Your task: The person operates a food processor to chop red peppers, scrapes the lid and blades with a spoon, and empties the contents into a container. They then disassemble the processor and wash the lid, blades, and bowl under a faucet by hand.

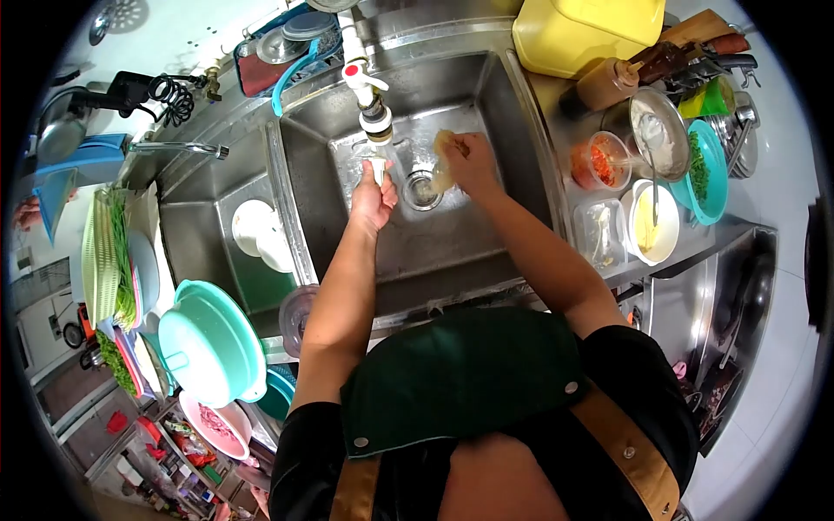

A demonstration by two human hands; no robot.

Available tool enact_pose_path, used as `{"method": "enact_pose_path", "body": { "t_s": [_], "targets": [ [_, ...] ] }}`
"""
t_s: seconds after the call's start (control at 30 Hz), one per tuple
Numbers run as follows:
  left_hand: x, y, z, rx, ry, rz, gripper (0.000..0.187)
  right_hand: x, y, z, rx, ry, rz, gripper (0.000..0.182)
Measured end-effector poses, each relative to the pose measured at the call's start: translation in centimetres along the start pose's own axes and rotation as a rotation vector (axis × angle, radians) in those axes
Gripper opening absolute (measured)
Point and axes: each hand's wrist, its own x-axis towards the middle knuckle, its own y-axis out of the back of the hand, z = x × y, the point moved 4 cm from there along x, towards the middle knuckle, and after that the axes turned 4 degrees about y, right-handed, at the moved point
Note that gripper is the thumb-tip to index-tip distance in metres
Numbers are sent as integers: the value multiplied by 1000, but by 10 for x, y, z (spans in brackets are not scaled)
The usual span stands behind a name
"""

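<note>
Over the deep steel sink (426,269), my left hand (373,204) is closed round a small white object (378,170) whose kind I cannot make out. It sits just below the spout of the white tap (376,117), where water seems to run. To its right, my right hand (473,163) is closed on a pale yellowish, translucent wad (445,161), which hangs from the fingers like thin cloth or mesh. Beneath and between the hands lies the round drain (423,190). My fingers hide part of both held things.
Left, a second basin (204,226) holds white dishes (261,233); a turquoise tub (213,343) stands near its front. On the right counter are a yellow container (591,39), a tub of chopped red food (599,161), a white bowl (653,247) and a turquoise bowl (711,178) with greens.
</note>
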Motion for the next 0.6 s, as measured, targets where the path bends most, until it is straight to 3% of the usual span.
{"method": "enact_pose_path", "body": {
  "t_s": [0.07, 0.1, 0.13, 0.2, 0.23, 0.37, 0.5, 0.57, 0.6],
  "targets": [
    [2, -2, 0, 229, -76, 199, 36, -7, 1, 2, 62, -84, -42, 23],
    [2, -3, -1, 304, -139, 271, 20, -10, 4, 1, 64, -79, -48, 23],
    [6, 9, -5, 301, -147, 274, 20, -12, 8, 1, 68, -93, -12, 26],
    [15, 27, -6, 838, -388, 245, 11, -12, 17, 3, 75, -105, 21, 28],
    [0, 8, -3, 734, -470, 219, 23, -11, 23, 4, 76, -112, 33, 28],
    [1, 24, -11, 490, -562, 185, 35, -2, 30, -2, 196, -120, -7, 26],
    [1, 23, -6, 485, -610, 117, 35, 14, 19, -11, 245, -33, -82, 22],
    [-3, 18, -1, 694, -592, 184, 33, 22, -2, -13, -45, 70, -336, 18],
    [-4, 16, 1, 695, -593, 185, 33, 23, -9, -12, -44, 70, -336, 18]
  ]
}}
